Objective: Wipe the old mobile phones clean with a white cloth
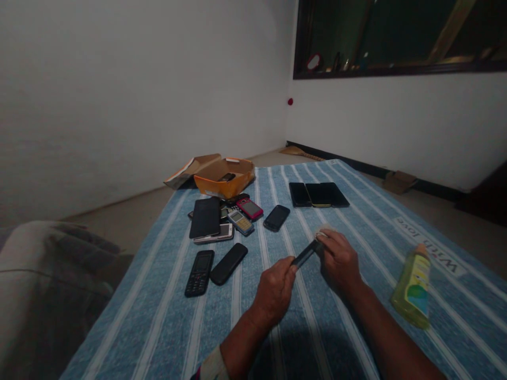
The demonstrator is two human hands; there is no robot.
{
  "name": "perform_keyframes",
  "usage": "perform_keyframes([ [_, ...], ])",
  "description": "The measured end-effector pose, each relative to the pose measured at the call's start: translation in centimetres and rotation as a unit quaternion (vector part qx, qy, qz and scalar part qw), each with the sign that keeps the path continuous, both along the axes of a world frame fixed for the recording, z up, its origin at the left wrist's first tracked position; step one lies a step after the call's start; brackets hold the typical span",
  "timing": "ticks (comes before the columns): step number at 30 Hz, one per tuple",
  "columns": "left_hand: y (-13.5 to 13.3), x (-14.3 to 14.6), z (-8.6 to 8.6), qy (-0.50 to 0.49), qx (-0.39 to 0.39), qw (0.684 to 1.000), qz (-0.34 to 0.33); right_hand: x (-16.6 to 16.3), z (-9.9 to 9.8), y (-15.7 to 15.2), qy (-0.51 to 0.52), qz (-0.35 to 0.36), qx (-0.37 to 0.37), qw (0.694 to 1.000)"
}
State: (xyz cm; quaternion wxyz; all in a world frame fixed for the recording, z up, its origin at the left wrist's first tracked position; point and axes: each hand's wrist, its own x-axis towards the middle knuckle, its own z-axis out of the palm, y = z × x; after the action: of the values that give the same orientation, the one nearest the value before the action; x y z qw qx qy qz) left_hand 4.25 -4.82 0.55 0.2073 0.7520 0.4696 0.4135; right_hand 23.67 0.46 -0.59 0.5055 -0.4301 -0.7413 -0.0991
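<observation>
My left hand (275, 290) grips the near end of a dark mobile phone (304, 255), which is tilted up to the right above the cloth-covered surface. At its far end, my right hand (338, 258) is closed around a pale whitish cloth or wipe (325, 230) pressed against the phone's edge. Left of my hands lie a black keypad phone (199, 273) and a black phone turned face down (229, 264). Beyond them is a small dark phone (277, 218), beside a heap with a blue-grey keypad phone (240, 222), a pink phone (250, 208) and a black flat device (205, 217).
An open orange cardboard box (225, 187) with a phone inside stands at the back left. Several dark phones (319, 195) lie side by side at the back right. A bottle of yellow-green liquid (412, 290) lies on the blue striped cloth (158, 316) at right.
</observation>
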Motion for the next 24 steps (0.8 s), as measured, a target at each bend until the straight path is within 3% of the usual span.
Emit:
perform_keyframes([
  [8,0.1,0.1,-0.1,-0.007,0.020,1.000,-0.007,-2.0,0.7,-2.0,-0.094,0.080,0.036,0.992],
  [14,0.3,0.1,-0.1,0.008,0.024,1.000,-0.010,-0.2,0.2,-0.1,-0.002,0.024,-0.022,0.999],
  [18,0.3,0.2,0.0,0.014,0.035,0.999,-0.013,0.5,-0.3,0.8,0.074,0.028,-0.049,0.996],
  [24,0.3,0.3,0.1,0.015,0.022,0.999,-0.019,0.6,0.1,0.7,0.042,0.021,-0.031,0.998],
])
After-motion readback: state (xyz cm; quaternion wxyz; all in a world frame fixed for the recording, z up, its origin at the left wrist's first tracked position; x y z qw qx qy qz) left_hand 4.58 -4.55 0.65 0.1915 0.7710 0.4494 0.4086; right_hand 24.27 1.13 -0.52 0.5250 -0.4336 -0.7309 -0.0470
